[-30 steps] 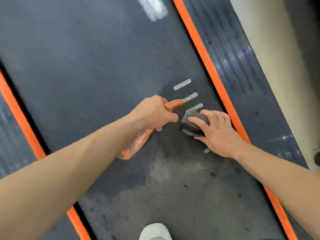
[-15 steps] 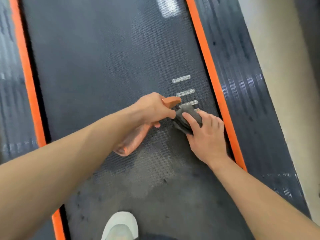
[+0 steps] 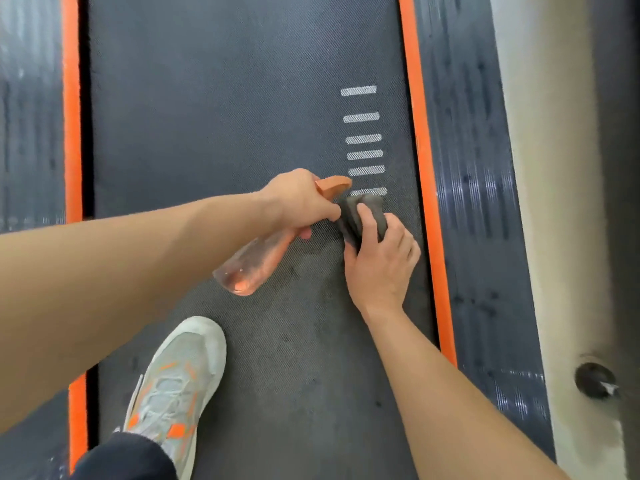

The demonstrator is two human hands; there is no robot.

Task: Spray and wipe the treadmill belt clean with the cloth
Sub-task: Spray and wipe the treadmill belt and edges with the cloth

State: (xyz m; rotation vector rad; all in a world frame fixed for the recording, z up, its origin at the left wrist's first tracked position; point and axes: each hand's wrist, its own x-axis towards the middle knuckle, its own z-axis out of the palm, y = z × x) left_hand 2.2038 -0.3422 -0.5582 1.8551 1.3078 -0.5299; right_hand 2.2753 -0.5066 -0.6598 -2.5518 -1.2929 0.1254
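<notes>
Two hands over the belt [image 3: 207, 98]: left hand [image 3: 301, 199] grips a bottle [image 3: 256, 261], its trigger hidden; right hand [image 3: 377, 265] clutches a cloth [image 3: 367, 209], half covering it.

Pale beige floor [image 3: 547, 168] is running along the right, beside the ribbed dark side rail [image 3: 478, 161], whose ribs are catching light. A small dark round object [image 3: 595, 375] is sitting at the floor's lower right (too blurred to identify).
</notes>
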